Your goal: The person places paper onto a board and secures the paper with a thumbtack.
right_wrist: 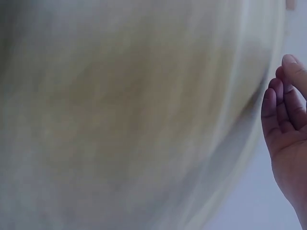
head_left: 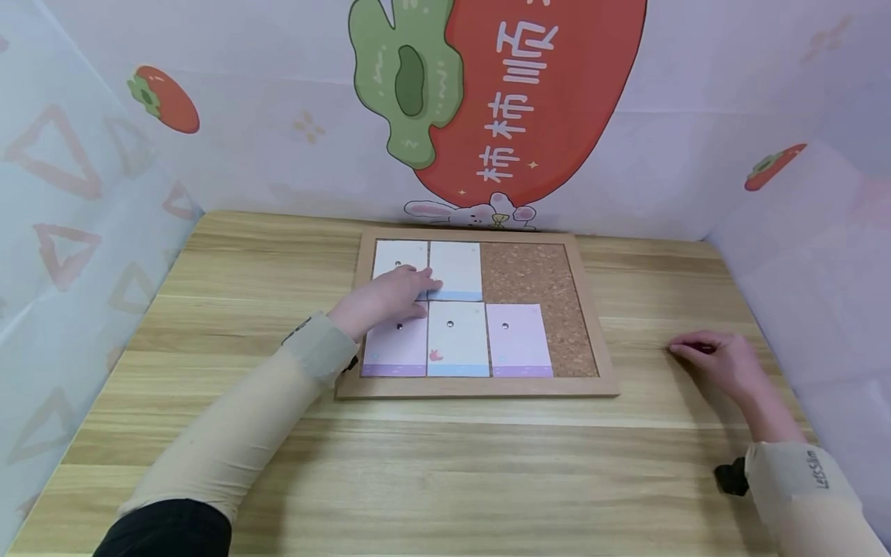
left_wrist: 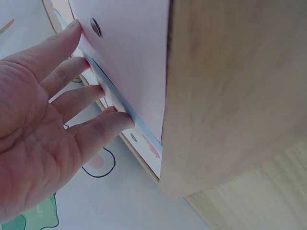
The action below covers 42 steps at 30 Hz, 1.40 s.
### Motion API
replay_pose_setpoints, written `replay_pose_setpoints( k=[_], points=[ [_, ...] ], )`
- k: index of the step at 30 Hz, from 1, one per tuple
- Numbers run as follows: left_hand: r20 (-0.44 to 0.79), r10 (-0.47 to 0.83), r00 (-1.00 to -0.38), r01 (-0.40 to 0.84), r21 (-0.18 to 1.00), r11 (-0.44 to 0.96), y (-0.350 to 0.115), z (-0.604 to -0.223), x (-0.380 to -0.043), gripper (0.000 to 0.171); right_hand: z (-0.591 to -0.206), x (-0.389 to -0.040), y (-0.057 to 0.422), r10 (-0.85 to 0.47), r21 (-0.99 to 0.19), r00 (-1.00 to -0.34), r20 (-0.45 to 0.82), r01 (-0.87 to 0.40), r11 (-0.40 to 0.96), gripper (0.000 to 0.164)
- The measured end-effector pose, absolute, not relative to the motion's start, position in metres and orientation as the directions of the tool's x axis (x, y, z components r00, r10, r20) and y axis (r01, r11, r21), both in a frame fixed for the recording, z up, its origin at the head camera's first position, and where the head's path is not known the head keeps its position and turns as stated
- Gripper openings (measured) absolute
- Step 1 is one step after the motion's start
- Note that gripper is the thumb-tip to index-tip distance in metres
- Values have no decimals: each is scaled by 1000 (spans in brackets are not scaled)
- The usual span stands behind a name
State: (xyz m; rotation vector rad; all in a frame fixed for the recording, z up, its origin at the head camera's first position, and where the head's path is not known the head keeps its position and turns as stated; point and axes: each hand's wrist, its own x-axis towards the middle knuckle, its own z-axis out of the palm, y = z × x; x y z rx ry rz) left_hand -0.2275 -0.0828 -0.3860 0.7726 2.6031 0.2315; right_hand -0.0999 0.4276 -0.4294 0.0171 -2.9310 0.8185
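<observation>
A wood-framed cork board [head_left: 571, 309] lies on the table with several small paper cards on it. My left hand [head_left: 383, 302] reaches over its left side, fingertips at the blue-banded bottom of the top middle white card [head_left: 455, 267]. In the left wrist view its fingers are spread along that blue edge, the thumb by a silver pin [left_wrist: 96, 27] on a lilac card [left_wrist: 129, 48]. The top left white card [head_left: 387, 252] is partly hidden. My right hand [head_left: 717, 360], right of the board, has its thumb against the forefinger; I cannot tell whether something small is between them.
In the lower row, a white card [head_left: 459, 344] and a lilac card [head_left: 520, 348] each carry a silver pin. Bare cork shows at the board's right. Printed cloth [head_left: 278, 155] walls in the wooden table [head_left: 487, 480] at the back and sides.
</observation>
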Motion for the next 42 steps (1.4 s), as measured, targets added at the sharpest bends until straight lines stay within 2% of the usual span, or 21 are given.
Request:
replay_pose_setpoints(
  k=[6,15,34,42],
  points=[
    [-344,546,-764,480,264,837,-83,-385,-228,60,-417,-108,407,14,-610,-989,150,-82,788,19],
    [-352,559,-751,489,272,829,-84,-385,-229,60,-396,-126,367,-52,-678,-992,119,-119,725,22],
    [-351,551,-757,480,274,834,-82,-384,-226,59,-368,-167,287,-169,-685,-985,42,-151,712,22],
    [-351,552,-756,484,267,833,-83,-386,-227,59,-370,-185,256,-215,-690,-977,8,-161,705,20]
  ],
)
